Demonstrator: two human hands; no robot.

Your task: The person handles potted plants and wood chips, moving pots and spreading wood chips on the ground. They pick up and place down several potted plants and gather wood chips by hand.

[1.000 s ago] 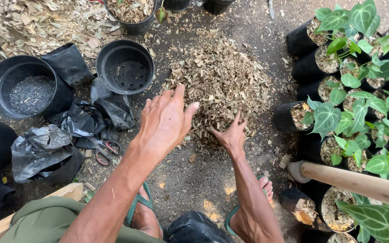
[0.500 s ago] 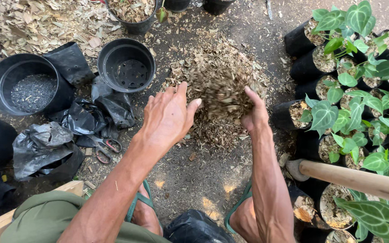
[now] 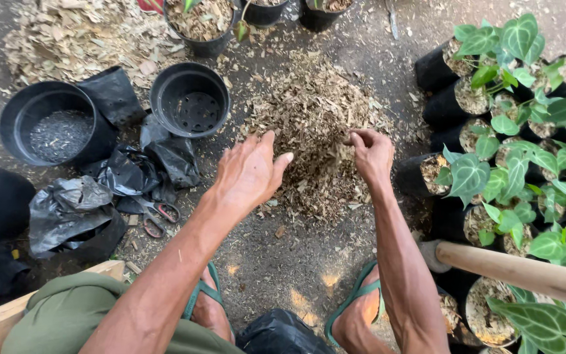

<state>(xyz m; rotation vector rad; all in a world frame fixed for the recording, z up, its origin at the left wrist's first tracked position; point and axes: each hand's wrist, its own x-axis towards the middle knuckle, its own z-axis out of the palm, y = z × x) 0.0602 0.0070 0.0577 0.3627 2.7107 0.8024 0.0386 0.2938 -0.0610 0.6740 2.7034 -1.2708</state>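
Crouched over a heap of dry wood chips and leaf litter (image 3: 312, 131) on bare ground, we work the potting mix with both hands. Our left hand (image 3: 249, 174) hovers at the near left edge of the heap, palm tilted inward, fingers spread and holding nothing. Our right hand (image 3: 369, 154) is curled over the heap's right side, fingers drawn together on a small clump of chips, bits of which hang and fall beneath it.

Beyond the left hand, up and to its left, stands an empty black plastic pot (image 3: 190, 99) with drain holes showing in its base. Farther left sits a second black pot (image 3: 57, 131) holding a thin layer of grey grit. Crumpled black nursery bags (image 3: 126, 174) lie between those pots and our left forearm, and a pair of scissors (image 3: 155, 216) with reddish handles rests on the ground just left of the wrist.

To the right of the right hand, rows of young green-leaved plants in black bags (image 3: 512, 137) crowd the frame edge, the nearest bag just beside the knuckles. A wooden handle (image 3: 519, 272) crosses below them, near our right forearm. Green sandals (image 3: 355, 295) show on our feet beneath both arms.
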